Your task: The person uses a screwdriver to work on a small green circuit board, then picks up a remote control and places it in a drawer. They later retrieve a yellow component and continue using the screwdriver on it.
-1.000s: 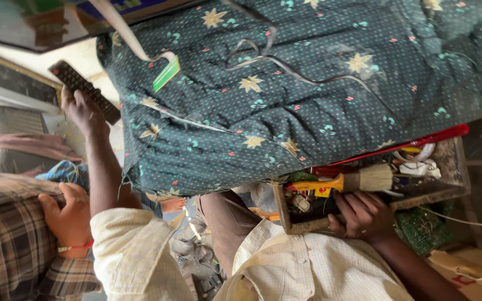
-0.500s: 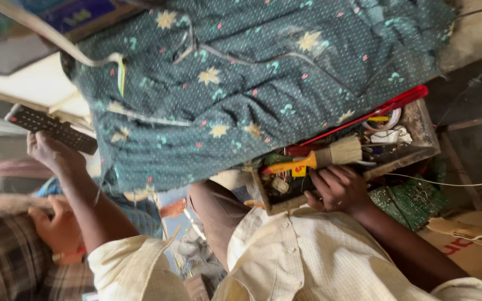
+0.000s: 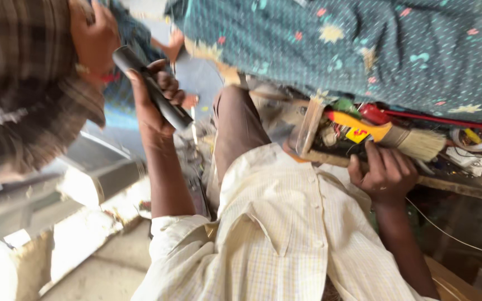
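The left hand (image 3: 154, 103) was clamped around a dark remote control (image 3: 152, 89), which slanted from about ten o'clock down toward four o'clock through the fist. Just beside it, at ten o'clock, another person's hand (image 3: 93, 36) with a red wristband hovered near the remote's upper end; whether it touched could not be told. The right hand (image 3: 383, 173) was closed over the near edge of a wooden tray (image 3: 475, 187), fingers curled on the rim. In the tray, at twelve o'clock from that hand, lay a paintbrush (image 3: 397, 136) with an orange handle and pale bristles. A teal patterned cloth (image 3: 375, 50) lay above the tray.
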### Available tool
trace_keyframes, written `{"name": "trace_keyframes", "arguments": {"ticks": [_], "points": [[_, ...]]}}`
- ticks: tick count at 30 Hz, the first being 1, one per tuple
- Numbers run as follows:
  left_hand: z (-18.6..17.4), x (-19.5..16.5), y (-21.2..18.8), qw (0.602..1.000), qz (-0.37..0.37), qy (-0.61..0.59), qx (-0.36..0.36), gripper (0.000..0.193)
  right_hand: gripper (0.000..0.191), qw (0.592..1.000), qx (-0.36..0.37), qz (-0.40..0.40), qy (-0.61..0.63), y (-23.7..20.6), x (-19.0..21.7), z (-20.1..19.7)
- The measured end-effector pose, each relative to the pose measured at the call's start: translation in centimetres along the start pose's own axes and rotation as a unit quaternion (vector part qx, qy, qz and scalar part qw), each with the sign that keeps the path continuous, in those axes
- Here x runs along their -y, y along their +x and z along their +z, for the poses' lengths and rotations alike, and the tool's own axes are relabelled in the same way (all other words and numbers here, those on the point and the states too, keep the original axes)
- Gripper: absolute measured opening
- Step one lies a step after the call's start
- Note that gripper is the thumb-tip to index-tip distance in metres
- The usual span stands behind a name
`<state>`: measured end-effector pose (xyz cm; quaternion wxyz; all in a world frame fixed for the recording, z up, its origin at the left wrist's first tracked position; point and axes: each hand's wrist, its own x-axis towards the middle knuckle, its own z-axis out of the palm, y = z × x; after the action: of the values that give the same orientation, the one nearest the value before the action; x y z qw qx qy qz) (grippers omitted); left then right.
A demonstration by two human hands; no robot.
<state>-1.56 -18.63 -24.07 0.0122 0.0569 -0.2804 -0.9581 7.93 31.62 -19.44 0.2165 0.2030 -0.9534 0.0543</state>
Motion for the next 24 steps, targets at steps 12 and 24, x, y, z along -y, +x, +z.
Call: {"name": "trace_keyframes", "arguments": {"ticks": [12, 24], "points": [[13.5, 9.9, -6.1, 0.968, -0.205, -0.055, 0.135, 0.084, 0.031, 0.981, -0.074, 0.034, 0.175, 2.2, 3.8, -2.4], [13.6, 15.2, -7.8, 0.959, -0.272, 0.050, 0.069, 0.068, 0.028, 0.986, -0.045, 0.046, 0.153, 1.3, 1.3, -3.6]]}}
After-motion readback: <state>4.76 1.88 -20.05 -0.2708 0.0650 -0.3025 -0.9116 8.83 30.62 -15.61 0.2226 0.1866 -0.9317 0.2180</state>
